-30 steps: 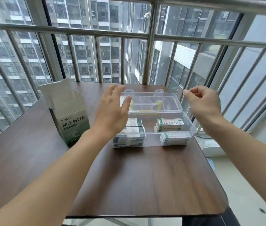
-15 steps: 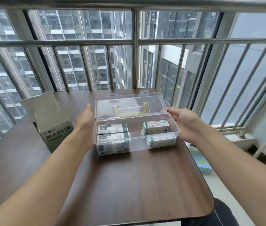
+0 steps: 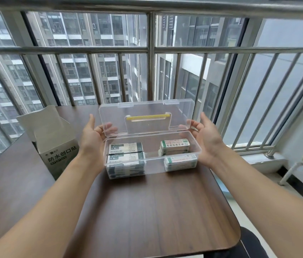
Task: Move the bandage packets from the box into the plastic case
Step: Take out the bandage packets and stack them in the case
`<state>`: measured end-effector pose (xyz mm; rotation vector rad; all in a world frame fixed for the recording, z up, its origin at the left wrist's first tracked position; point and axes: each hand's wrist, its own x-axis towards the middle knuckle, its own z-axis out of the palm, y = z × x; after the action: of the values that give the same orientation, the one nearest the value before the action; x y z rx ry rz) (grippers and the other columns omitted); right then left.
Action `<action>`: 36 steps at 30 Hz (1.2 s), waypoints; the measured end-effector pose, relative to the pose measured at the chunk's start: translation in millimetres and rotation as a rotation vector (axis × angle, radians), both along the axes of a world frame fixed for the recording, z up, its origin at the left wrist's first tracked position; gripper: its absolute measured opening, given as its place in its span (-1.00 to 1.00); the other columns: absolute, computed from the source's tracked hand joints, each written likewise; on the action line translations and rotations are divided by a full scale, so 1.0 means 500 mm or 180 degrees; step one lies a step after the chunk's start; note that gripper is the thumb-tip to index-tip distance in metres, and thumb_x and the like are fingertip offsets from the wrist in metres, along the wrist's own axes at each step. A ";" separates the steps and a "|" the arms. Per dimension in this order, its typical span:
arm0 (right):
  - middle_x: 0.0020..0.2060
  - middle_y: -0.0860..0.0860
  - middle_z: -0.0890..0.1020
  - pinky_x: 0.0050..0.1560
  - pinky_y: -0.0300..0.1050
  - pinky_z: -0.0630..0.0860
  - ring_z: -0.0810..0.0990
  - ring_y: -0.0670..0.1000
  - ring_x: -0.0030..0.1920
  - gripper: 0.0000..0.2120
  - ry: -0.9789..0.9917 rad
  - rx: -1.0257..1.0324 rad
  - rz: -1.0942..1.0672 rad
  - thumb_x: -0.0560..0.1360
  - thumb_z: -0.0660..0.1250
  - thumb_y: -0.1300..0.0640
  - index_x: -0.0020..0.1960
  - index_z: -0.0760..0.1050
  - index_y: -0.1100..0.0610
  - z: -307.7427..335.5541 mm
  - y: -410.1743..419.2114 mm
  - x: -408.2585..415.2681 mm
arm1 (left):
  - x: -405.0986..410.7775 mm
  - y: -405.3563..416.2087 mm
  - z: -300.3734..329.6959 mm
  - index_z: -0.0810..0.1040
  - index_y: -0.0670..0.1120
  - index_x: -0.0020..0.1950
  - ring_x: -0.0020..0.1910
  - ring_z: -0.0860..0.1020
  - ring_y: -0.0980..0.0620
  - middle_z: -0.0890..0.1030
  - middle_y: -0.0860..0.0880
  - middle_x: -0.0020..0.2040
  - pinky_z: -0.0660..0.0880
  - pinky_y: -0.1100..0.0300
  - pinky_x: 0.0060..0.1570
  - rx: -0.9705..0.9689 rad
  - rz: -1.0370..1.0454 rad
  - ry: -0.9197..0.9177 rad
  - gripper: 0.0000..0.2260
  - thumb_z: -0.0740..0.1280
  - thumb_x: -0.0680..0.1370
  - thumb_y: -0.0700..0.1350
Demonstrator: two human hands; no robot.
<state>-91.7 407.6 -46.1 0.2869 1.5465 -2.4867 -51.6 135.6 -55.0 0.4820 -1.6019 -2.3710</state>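
Both grips open, left hand [image 3: 93, 135] and right hand [image 3: 207, 135] flanking lid [image 3: 147, 116]

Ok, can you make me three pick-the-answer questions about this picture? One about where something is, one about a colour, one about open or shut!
1. Where is the cardboard box?
A. By the left hand, beside the plastic case
B. Inside the case
C. On the floor

2. What colour is the handle on the lid?
A. Red
B. Yellow
C. Blue

3. How is the case?
A. Lid shut
B. Lid open, standing up
C. Lid missing

Answers:
1 A, the box stands on the table to the left of the case.
2 B, a yellow bar runs across the clear lid.
3 B, the lid tilts up behind the bandage packets, between the left hand and the right hand.
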 end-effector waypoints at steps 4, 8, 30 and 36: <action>-0.10 0.14 0.65 -0.16 -0.02 0.50 0.58 0.08 -0.23 -0.61 0.0236 -0.0039 0.0125 0.57 0.23 -0.19 0.06 0.53 0.14 0.001 0.003 0.008 | 0.010 -0.009 0.001 0.48 -0.20 0.19 -0.12 0.59 -0.10 0.60 -0.16 -0.02 0.56 0.06 -0.07 0.0304 -0.0253 0.0222 -0.55 0.29 0.42 0.06; -0.12 0.12 0.67 -0.07 0.00 0.51 0.60 0.13 -0.09 -0.70 0.0537 -0.0004 0.0204 0.56 0.19 0.00 0.05 0.58 0.17 -0.005 0.012 0.018 | 0.028 -0.011 0.000 0.44 -0.18 0.17 0.01 0.58 -0.24 0.59 -0.29 0.03 0.57 -0.05 -0.02 0.0270 -0.0404 0.0326 -0.58 0.21 0.33 -0.12; 0.45 -0.10 0.42 0.46 -0.12 0.21 0.33 -0.09 0.47 -0.61 0.1787 0.3335 0.0887 0.67 0.21 -0.02 0.48 0.39 -0.09 -0.013 0.030 0.063 | 0.115 0.027 -0.013 0.50 0.04 0.40 0.48 0.26 0.20 0.34 0.13 0.50 0.09 0.35 0.35 -0.3623 -0.0433 0.0461 -0.68 0.19 0.67 -0.14; 0.48 -0.02 0.39 0.38 -0.26 0.15 0.30 -0.08 0.49 -0.57 0.2143 0.3836 0.0742 0.68 0.15 -0.01 0.54 0.33 -0.02 -0.025 0.027 0.069 | 0.117 0.028 -0.019 0.48 0.07 0.43 0.50 0.26 0.16 0.32 0.09 0.53 0.12 0.37 0.32 -0.3799 -0.0390 0.0502 -0.66 0.17 0.67 -0.14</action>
<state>-57.1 421.0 -58.8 -0.6077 2.9448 -1.2088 7.0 149.8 -64.4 -0.0654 -2.5548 -1.0679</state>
